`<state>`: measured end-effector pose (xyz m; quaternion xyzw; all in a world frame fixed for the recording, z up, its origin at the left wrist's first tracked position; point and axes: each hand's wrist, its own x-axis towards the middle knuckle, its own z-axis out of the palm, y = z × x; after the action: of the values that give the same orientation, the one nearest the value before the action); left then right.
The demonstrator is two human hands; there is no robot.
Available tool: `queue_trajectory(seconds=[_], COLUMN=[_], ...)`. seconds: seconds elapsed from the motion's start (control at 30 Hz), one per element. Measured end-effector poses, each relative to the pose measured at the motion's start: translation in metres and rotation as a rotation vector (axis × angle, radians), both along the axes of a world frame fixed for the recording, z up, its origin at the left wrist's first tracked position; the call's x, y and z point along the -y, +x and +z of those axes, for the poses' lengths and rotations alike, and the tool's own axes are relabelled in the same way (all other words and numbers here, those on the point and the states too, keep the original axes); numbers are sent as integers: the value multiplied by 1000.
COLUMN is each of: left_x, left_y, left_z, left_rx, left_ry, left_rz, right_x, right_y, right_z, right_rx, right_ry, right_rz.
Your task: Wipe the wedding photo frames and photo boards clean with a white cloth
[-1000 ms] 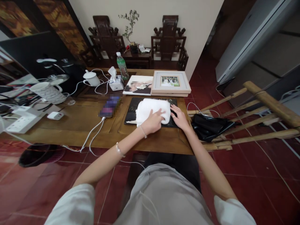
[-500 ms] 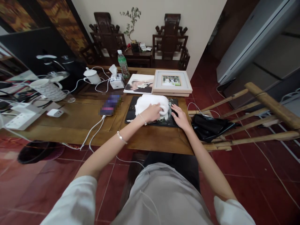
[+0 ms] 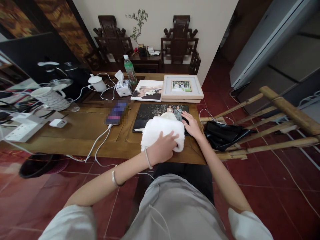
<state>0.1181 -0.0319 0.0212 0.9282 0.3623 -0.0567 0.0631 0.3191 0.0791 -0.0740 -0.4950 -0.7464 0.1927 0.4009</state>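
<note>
I'm looking into a home: carved wooden chairs [image 3: 179,45] and a potted plant [image 3: 139,26] by the wall [image 3: 212,23], a framed photo [image 3: 182,87] on the worktop [image 3: 82,125].

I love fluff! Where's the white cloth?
Near the head view's middle, the cloth is under the left hand, overlapping the near side of the dark photo.

The cloth [image 3: 156,126] is fluffy, the table [image 3: 83,128] wooden, the photo [image 3: 148,111] perhaps glossy.

The photo panel [image 3: 148,111] lies on the table [image 3: 82,131], its front part beneath the cloth [image 3: 158,125]. Behind it lies the picture frame [image 3: 168,87]; to its left, the phone [image 3: 116,113].
</note>
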Motion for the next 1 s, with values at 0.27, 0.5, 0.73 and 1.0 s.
queue_trajectory(seconds=[0.27,0.5,0.73,1.0], left_x=[-68,-133,-52,-17], left_y=[-5,-10,-18,-24], left_z=[5,-9,-15,-6], left_rx=[17,110,65,75], left_ry=[0,49,31,-8], left_rz=[160,306,184,24], right_x=[1,1,2,0], right_y=[0,0,-1,0], right_z=[0,2,1,1], right_rx=[16,8,8,-7], right_ry=[3,-10,-9,-8], right_rz=[-4,-5,-12,-7])
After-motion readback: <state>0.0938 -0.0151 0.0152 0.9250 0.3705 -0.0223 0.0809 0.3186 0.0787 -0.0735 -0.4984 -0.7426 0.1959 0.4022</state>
